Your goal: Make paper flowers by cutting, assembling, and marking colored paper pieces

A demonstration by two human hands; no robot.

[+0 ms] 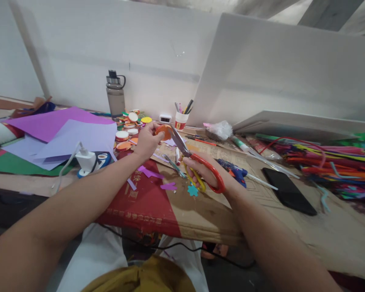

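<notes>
My left hand (148,140) is closed on a small round orange piece (164,131), holding it up over the table. In my right hand (202,168) are large scissors (207,171) with one red and one yellow handle loop. The blades point up and left, and their tips are at the right side of the orange piece. Whether they touch it cannot be made out. Below the scissors a teal flower-shaped cutout (192,190) lies on the cardboard (213,219), with purple paper scraps (150,172) to its left.
Round pieces (123,145) and a bottle (115,95) stand behind my left hand. Purple sheets (79,138) and a white plug (86,160) are at left. A pen cup (181,121) is at the back; a glue gun (234,170), phone (288,191) and colourful strips (337,162) lie at right.
</notes>
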